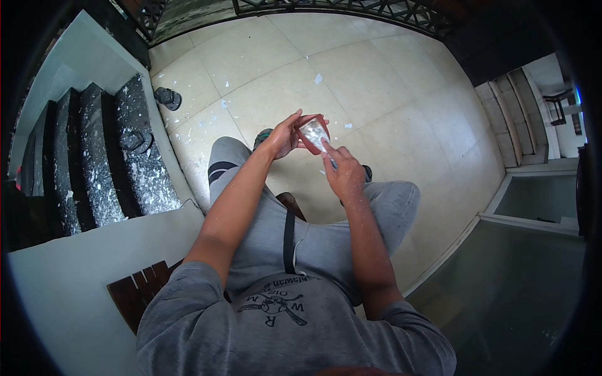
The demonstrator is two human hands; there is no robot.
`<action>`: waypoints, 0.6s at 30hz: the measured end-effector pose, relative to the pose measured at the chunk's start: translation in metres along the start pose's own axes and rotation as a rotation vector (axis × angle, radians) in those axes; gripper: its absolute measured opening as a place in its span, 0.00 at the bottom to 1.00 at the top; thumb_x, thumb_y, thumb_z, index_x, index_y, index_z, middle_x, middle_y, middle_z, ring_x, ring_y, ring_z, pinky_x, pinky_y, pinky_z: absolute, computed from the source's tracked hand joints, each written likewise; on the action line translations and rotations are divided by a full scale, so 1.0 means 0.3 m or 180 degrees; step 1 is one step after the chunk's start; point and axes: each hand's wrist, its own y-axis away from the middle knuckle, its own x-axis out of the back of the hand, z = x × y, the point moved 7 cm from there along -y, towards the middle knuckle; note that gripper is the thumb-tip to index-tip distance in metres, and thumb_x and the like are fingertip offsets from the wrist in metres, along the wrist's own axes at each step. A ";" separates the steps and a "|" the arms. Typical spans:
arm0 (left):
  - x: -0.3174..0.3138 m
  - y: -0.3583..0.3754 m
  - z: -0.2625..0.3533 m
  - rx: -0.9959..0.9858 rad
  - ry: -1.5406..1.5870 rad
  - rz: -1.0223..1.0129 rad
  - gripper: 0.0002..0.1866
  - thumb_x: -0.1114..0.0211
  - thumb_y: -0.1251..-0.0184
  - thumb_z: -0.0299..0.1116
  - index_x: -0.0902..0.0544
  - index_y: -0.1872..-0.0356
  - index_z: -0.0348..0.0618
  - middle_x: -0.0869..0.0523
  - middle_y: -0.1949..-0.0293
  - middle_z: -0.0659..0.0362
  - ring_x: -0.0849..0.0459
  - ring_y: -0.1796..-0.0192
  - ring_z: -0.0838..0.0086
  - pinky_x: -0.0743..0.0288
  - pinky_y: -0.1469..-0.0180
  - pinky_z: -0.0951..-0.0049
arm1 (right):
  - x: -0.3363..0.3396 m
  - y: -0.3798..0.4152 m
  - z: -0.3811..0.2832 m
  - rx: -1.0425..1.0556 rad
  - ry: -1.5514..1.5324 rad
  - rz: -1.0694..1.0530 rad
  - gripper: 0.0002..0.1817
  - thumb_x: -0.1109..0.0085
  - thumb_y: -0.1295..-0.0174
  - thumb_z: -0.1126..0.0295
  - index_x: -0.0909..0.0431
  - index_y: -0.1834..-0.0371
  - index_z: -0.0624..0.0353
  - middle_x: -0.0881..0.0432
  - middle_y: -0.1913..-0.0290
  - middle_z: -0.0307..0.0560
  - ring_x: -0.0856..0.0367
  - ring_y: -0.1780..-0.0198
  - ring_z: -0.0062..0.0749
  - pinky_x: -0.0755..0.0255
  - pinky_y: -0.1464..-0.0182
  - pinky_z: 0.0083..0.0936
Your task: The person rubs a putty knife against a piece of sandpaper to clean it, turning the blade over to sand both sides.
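Note:
My left hand grips a small reddish-brown tool whose flat face is smeared with white, plaster-like paste. My right hand is just below and right of it, fingers pinched on a thin blade-like tool whose tip touches the smeared face. Both hands are held out over my knees above the tiled floor. I am sitting, in grey trousers and a grey printed shirt, with both forearms speckled white.
Dark steps spattered with white rise at the left, beside a pale wall. A dark round object lies on the beige tiled floor. A metal railing runs along the far edge. Dark wooden slats sit beneath me.

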 end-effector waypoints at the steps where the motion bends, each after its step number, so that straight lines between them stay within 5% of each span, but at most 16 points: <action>1: 0.005 0.003 0.001 -0.0005 -0.0142 0.0055 0.38 0.66 0.05 0.59 0.29 0.16 0.39 0.21 0.20 0.50 0.20 0.20 0.55 0.24 0.20 0.47 | 0.005 -0.010 0.013 -0.0148 -0.0003 0.0022 0.21 0.39 0.19 0.54 0.15 0.25 0.34 0.15 0.57 0.45 0.10 0.60 0.50 0.16 0.58 0.47; 18: -0.013 0.009 0.017 -0.0113 0.0025 -0.0077 0.40 0.67 0.06 0.62 0.32 0.14 0.39 0.23 0.18 0.52 0.21 0.20 0.55 0.23 0.20 0.47 | 0.004 -0.009 -0.020 -0.0123 -0.0293 0.0181 0.21 0.36 0.20 0.58 0.13 0.27 0.37 0.14 0.58 0.48 0.10 0.60 0.53 0.18 0.57 0.47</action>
